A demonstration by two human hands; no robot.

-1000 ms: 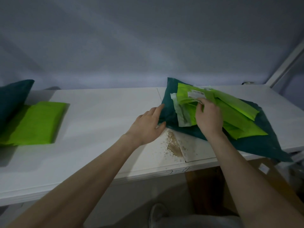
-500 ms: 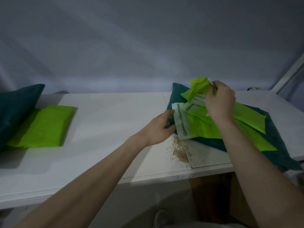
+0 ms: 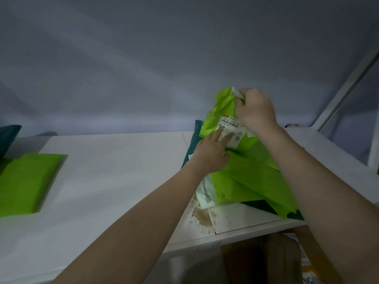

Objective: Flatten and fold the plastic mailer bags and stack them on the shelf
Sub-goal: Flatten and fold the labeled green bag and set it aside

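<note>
Since the earlier frame, right hand [image 3: 255, 108] has lifted the mailer [image 3: 242, 173] off the pile on the shelf [image 3: 114, 167], gripping its top; left hand [image 3: 211, 154] presses flat-fingered on its label [image 3: 232, 131]. Risk: dragging lower bags off the edge.

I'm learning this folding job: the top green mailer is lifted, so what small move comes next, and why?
Probably lower the mailer onto the bare shelf and smooth it flat. The right hand grips its crumpled top edge in the air, and the left hand rests open on its label.
</note>
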